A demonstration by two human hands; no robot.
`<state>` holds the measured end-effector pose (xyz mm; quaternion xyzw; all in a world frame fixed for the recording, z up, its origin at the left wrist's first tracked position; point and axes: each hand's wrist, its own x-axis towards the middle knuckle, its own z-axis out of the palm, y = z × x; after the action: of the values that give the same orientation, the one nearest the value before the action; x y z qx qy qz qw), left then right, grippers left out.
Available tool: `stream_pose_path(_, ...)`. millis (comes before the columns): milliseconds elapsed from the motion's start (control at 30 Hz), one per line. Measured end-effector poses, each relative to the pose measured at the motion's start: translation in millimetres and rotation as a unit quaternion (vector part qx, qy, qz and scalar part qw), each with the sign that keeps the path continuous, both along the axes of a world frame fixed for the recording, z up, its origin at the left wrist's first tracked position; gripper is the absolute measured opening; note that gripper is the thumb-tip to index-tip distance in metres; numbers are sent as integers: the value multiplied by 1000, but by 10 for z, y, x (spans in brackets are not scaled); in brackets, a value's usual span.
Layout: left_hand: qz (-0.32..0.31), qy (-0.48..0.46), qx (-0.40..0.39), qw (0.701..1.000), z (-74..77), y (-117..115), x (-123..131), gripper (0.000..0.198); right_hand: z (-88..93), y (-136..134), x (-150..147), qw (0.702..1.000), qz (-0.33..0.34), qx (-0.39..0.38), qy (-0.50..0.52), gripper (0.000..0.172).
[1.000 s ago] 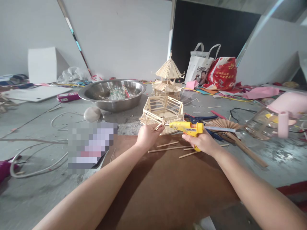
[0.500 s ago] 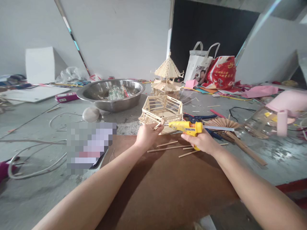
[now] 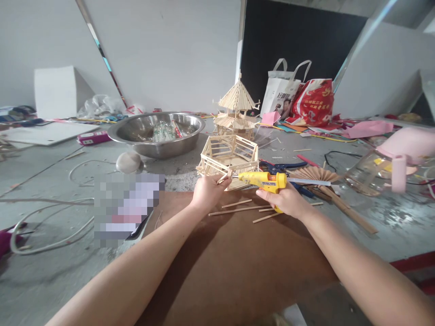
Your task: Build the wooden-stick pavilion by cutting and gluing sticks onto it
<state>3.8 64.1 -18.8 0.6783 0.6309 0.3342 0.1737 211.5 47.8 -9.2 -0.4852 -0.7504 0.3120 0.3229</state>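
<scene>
My left hand (image 3: 207,191) is closed in a pinch on a short wooden stick (image 3: 224,177), held just in front of a hexagonal frame of wooden sticks (image 3: 228,156). In my right hand (image 3: 286,200) is a yellow glue gun (image 3: 263,179), gripped by the handle, its nozzle pointing left at the end of that stick. Several loose sticks (image 3: 238,209) lie on the brown board (image 3: 234,262) below both hands. Behind the frame stands a finished stick pagoda (image 3: 237,110).
A steel bowl (image 3: 158,133) sits at the back left, with white cable (image 3: 50,226) looping over the grey floor. Blue pliers (image 3: 283,167), a folded paper fan (image 3: 317,176) and a glass jar (image 3: 370,177) lie right of the frame. Bags (image 3: 299,102) lean on the far wall.
Both hands hold almost still at the frame; the view has shifted very slightly.
</scene>
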Motion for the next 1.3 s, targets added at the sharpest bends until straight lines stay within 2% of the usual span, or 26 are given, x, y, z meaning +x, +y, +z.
stream_pose_path(367, 2, -5, -3, 1000, 3, 1, 0, 31, -8, 5, -9, 999, -13, -31, 17, 20)
stream_pose_path(600, -1, 6, 2, 1000, -4, 8, -7, 32, -61, 20, 5, 994, -13, -57, 89, 25)
stream_pose_path(700, 2, 21, 3, 1000, -4, 11, -8, 33, -71, 28, 74, 982, -3, -74, 173, 26)
stream_pose_path(800, 0, 18, 7, 1000, -11, 17, -17, 33, -20, 63, 230, 964, -20, -56, 258, 23)
stream_pose_path(933, 8, 6, -7, 1000, -6, 18, -30, 33, 69, 178, 520, 924, -88, 20, 371, 23)
stream_pose_path(1033, 17, 12, -29, 999, 20, 5, -21, 33, 53, 273, 658, 896, -151, 34, 416, 22)
stream_pose_path(1133, 32, 23, -35, 999, 52, -14, 10, 36, -7, 314, 655, 895, -168, 20, 412, 22)
stream_pose_path(1300, 65, 40, -39, 996, 93, -32, 75, 46, -20, 266, 527, 907, -154, 13, 391, 22)
